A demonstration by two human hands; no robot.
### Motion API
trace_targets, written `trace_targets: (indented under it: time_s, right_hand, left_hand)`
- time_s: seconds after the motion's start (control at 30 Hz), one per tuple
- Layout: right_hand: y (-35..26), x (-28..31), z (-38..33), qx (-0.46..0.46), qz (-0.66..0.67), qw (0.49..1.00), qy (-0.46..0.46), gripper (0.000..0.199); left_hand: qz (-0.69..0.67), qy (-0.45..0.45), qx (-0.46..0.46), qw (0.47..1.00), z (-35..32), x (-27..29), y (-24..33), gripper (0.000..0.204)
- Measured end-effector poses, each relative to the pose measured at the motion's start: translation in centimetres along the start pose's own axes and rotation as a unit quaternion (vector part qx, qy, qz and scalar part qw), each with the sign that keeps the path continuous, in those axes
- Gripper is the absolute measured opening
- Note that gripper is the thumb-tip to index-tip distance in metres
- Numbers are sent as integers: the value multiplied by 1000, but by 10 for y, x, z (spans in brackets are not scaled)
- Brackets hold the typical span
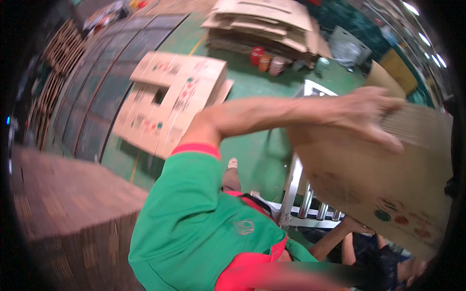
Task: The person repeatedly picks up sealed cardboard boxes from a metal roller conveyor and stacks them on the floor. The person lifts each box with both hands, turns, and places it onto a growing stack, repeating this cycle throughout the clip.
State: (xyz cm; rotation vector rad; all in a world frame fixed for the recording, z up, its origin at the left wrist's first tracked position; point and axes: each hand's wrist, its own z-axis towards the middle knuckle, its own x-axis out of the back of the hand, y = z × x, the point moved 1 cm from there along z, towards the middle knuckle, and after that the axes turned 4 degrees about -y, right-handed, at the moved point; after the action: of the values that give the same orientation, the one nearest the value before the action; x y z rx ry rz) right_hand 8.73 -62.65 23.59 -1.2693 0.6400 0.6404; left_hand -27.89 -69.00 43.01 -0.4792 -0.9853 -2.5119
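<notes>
Over a green workshop floor (257, 167), we hold a large printed cardboard carton (359, 169) off to our right, its broad face tilted toward us. Our left hand (364, 114), at the end of an arm reaching right across the view, is clamped on the carton's upper edge, thumb on the printed side, fingers over the top. Our right hand (357, 225) is at the lower edge; whether its fingers close on the board, we cannot tell. The two hands are well apart, with the carton's face between them.

The carton covers much of a metal roller conveyor (292, 189), leaving its left rail, near corner and a few rollers in sight; whether board meets rollers is hidden. Beyond the conveyor's left rail lies a flattened carton (170, 111), and past its far end, to the left, rises a stack of flat cardboard (262, 24). A co-worker in dark clothing (364, 250) is just beyond the near corner, below the carton.

We judge the step in hand to be handling the carton at the conveyor. The next move seems to call for a firm hold at both edges and a level turn that keeps the lower corner clear of our neighbour.
</notes>
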Motion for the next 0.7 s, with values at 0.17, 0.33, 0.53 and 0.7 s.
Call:
trace_targets:
  time_s: [0.17, 0.33, 0.53, 0.7]
  right_hand:
    - [35, -64, -6, 25, -39, 998, -33, 105]
    - [54, -83, -28, -7, -74, 993, -86, 90]
    - [58, -12, -35, -45, -135, 976, -163, 73]
    - [32, 130, 14, -139, -212, 903, -348, 62]
  left_hand:
    - [181, 81, -137, 971, -42, 83, 25, 115]
    - [-44, 140, -21, 989, -195, 165, -11, 124]
    - [-149, 215, -56, 964, -276, 179, -6, 135]
    - [41, 223, -23, 974, -320, 241, 59, 122]
